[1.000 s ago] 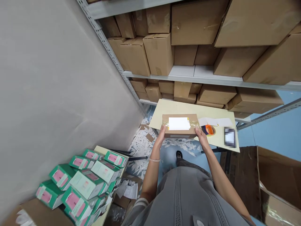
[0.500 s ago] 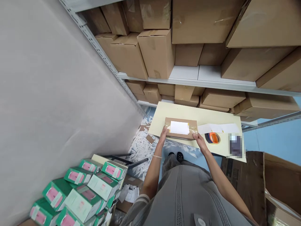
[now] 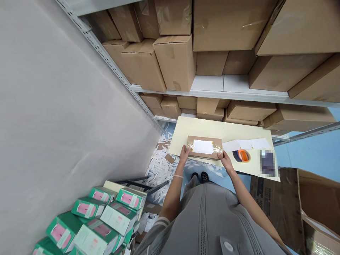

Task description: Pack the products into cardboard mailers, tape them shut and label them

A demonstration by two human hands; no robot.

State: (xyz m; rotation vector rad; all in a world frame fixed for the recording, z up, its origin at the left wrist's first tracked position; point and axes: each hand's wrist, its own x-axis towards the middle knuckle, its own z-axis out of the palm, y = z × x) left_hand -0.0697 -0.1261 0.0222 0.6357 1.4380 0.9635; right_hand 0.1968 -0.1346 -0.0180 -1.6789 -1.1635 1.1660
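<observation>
A long brown cardboard box is at the front edge of the pale yellow table, with clear tape shining at both ends. A white label with small yellow marks covers much of its top. My left hand grips the box's left end, fingers against the side. At the other end my right hand holds the near right corner, thumb on top. Whether the box rests on the table or is slightly raised, I cannot tell. Just right of it lie a strip of white labels and an orange tape dispenser.
Shelves of cardboard boxes rise behind the table. Green boxes with pink pictures are stacked at lower left, near the grey wall. Paper scraps litter the floor. A large open carton stands at right; a blurred-out object lies on the table.
The view has shifted slightly. Both hands keep their hold on the box, which lies in nearly the same place on the table.
</observation>
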